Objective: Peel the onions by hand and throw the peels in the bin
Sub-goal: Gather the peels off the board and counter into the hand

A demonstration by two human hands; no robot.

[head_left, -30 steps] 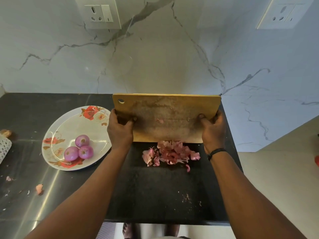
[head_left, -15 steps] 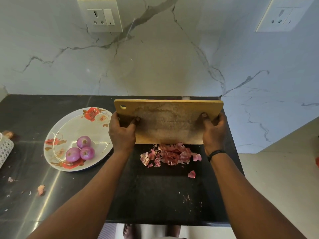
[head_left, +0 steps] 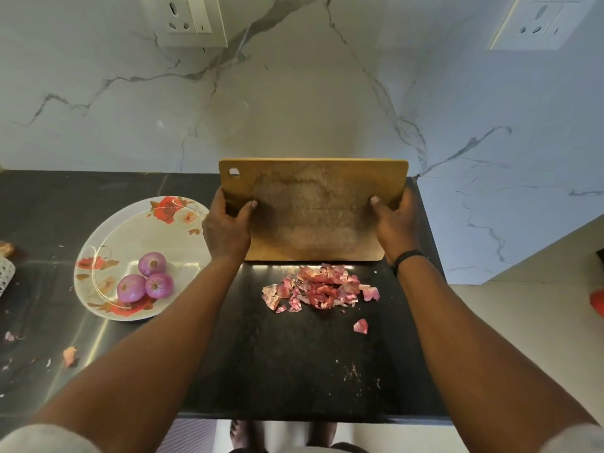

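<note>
Left hand (head_left: 225, 223) clamped on the left edge of the wooden cutting board (head_left: 313, 210), thumb hooked over the front face, fingers hidden behind. Right hand (head_left: 397, 223) gripping the right edge the same way, thumb pressed on the face, a dark band (head_left: 407, 258) round the wrist. Both forearms stretched straight out from the near edge, roughly parallel, converging slightly on the board. Board tipped up almost on end, worn face turned toward the camera, hanging hole at its top left corner, lower edge just above the dark countertop (head_left: 294, 371); whether touching it, cannot tell.

Just near of that lower edge, a heap of pink-red onion peels (head_left: 318, 291) lying loose on the countertop, between the two forearms. One stray peel (head_left: 360, 325) apart from the heap, a little nearer and to the right. Pale crumbs scattered nearer still.

Off to the left, beside the left forearm, a floral plate (head_left: 130, 237) carrying three peeled onions (head_left: 148, 279), purple and shiny, clustered touching at the plate's near part. Further left on the counter, small peel scraps (head_left: 69, 355) near the front edge. At the far left edge, part of a white latticed object (head_left: 5, 276), only partly in view.

Behind everything, a white marble-veined wall (head_left: 310, 93) with two switch sockets (head_left: 183, 19) high up, left and right.
</note>
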